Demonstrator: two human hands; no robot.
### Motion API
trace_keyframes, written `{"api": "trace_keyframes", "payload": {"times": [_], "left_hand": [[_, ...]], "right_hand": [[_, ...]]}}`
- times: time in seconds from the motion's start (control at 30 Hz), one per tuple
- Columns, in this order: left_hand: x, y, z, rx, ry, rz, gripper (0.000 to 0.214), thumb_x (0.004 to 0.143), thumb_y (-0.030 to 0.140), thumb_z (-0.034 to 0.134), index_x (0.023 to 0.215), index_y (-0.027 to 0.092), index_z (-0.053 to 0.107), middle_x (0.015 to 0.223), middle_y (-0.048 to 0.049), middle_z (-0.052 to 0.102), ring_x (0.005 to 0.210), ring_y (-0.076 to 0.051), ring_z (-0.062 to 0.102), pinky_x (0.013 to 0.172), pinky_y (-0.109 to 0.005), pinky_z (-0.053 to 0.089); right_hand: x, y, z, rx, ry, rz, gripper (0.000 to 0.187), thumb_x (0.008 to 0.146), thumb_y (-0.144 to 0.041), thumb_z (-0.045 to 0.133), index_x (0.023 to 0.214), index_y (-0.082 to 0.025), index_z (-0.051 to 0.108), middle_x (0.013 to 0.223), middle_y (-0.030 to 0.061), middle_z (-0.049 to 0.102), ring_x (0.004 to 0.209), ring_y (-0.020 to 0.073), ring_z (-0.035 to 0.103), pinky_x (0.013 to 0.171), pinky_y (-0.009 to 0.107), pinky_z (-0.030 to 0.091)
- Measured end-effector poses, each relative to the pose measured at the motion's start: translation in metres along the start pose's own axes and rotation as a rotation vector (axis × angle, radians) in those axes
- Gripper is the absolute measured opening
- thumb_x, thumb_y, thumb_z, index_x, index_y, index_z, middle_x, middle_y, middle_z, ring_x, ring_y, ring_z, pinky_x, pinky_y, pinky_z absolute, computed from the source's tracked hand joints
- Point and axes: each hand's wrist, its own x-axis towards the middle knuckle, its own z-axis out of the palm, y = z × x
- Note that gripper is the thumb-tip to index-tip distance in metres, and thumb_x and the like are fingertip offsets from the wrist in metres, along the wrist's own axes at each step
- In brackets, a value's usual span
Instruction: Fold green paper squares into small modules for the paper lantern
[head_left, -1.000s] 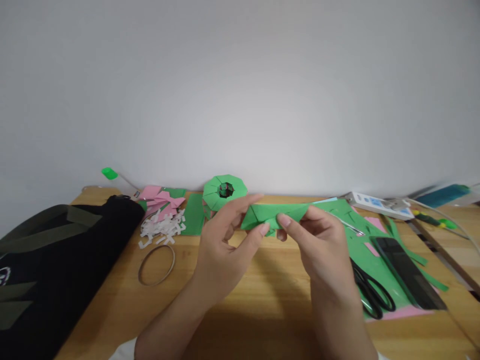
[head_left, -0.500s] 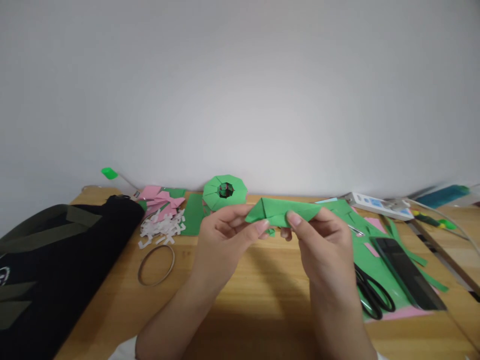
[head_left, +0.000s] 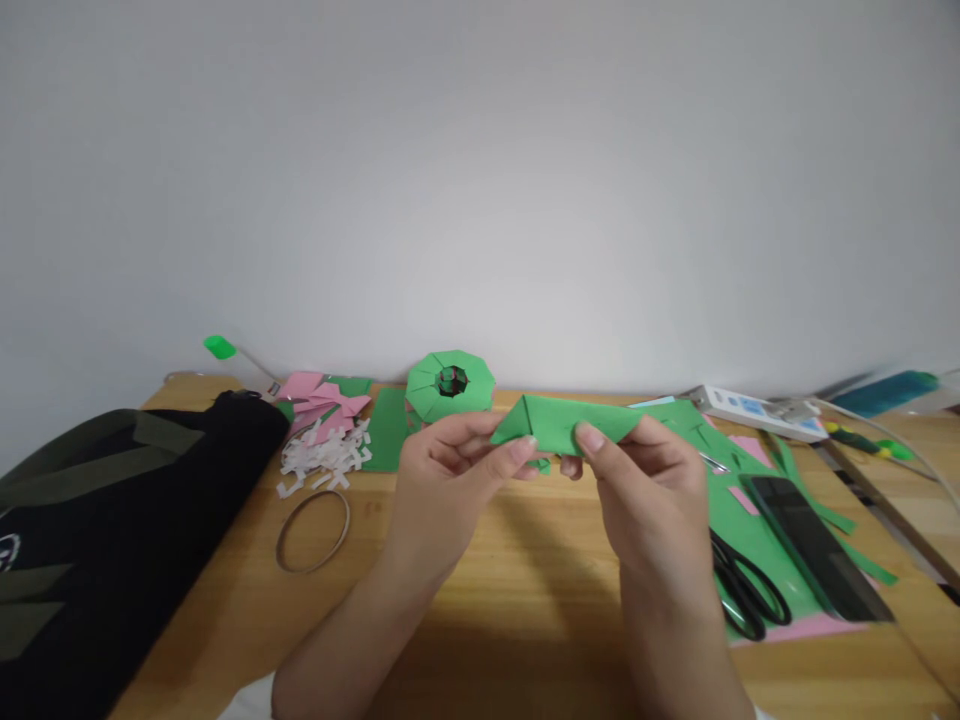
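A folded piece of green paper (head_left: 559,420) is held above the wooden table (head_left: 480,600), in front of me. My left hand (head_left: 442,490) pinches its left end between thumb and fingers. My right hand (head_left: 645,490) pinches its middle and right part, thumb on top. A small green flap hangs below the fold, between my two thumbs. Both hands are closed on the paper.
A round green paper model (head_left: 450,383) stands behind, with pink folded paper (head_left: 322,398) and white paper scraps (head_left: 326,455) to its left. A thin ring (head_left: 313,530) and a black bag (head_left: 112,540) lie left. Black scissors (head_left: 746,590), a dark ruler (head_left: 814,545), green sheets and a power strip (head_left: 757,410) lie right.
Over the last second both hands lifted and turned the green paper, so its folded ridge now points up. In the last half second almost nothing moved.
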Motion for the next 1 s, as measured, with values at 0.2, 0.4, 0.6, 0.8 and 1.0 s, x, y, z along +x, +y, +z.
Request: {"api": "trace_keyframes", "payload": {"times": [0.2, 0.4, 0.6, 0.8, 1.0], "left_hand": [[-0.0003, 0.0039, -0.0014, -0.119, -0.022, -0.016, 0.008, 0.071, 0.024, 0.08, 0.077, 0.02, 0.075, 0.065, 0.0011, 0.076, 0.067, -0.018, 0.075, 0.057, -0.022, 0.063], [0.0011, 0.0056, -0.0006, -0.1, 0.007, -0.035, 0.014, 0.07, 0.029, 0.08, 0.076, 0.018, 0.073, 0.066, -0.0014, 0.077, 0.066, -0.02, 0.075, 0.056, -0.024, 0.062], [0.0011, 0.0002, -0.0004, 0.008, 0.114, 0.087, 0.014, 0.074, 0.032, 0.077, 0.074, 0.019, 0.072, 0.063, 0.0, 0.076, 0.058, -0.016, 0.072, 0.057, -0.024, 0.061], [0.0023, -0.0005, -0.0034, 0.02, 0.136, 0.153, 0.012, 0.074, 0.032, 0.077, 0.074, 0.021, 0.073, 0.06, 0.0024, 0.074, 0.053, -0.012, 0.07, 0.055, -0.021, 0.058], [-0.0006, 0.0057, -0.0057, 0.059, 0.046, 0.136, 0.018, 0.068, 0.028, 0.082, 0.085, 0.024, 0.077, 0.065, 0.0018, 0.076, 0.055, -0.014, 0.071, 0.058, -0.023, 0.061]], "right_hand": [[0.0021, -0.0036, 0.0016, 0.027, 0.06, -0.034, 0.01, 0.076, -0.025, 0.075, 0.069, -0.021, 0.069, 0.057, -0.0019, 0.066, 0.051, 0.0115, 0.058, 0.052, 0.025, 0.047], [0.0008, -0.004, 0.0014, 0.027, 0.055, -0.038, 0.01, 0.075, -0.027, 0.076, 0.07, -0.022, 0.07, 0.057, -0.0016, 0.067, 0.051, 0.0124, 0.06, 0.051, 0.025, 0.048], [-0.0033, -0.0026, 0.0019, -0.02, 0.04, -0.031, 0.007, 0.077, -0.024, 0.074, 0.073, -0.022, 0.07, 0.058, -0.0017, 0.067, 0.053, 0.0138, 0.063, 0.05, 0.026, 0.05], [-0.0017, -0.0041, 0.0016, -0.048, -0.017, -0.039, 0.002, 0.076, -0.021, 0.075, 0.076, -0.022, 0.073, 0.061, -0.0003, 0.072, 0.051, 0.0139, 0.064, 0.049, 0.025, 0.053], [0.0013, -0.0065, -0.0015, 0.014, -0.103, 0.008, 0.005, 0.079, -0.02, 0.073, 0.074, -0.022, 0.072, 0.061, -0.0009, 0.072, 0.054, 0.0121, 0.065, 0.052, 0.022, 0.054]]}}
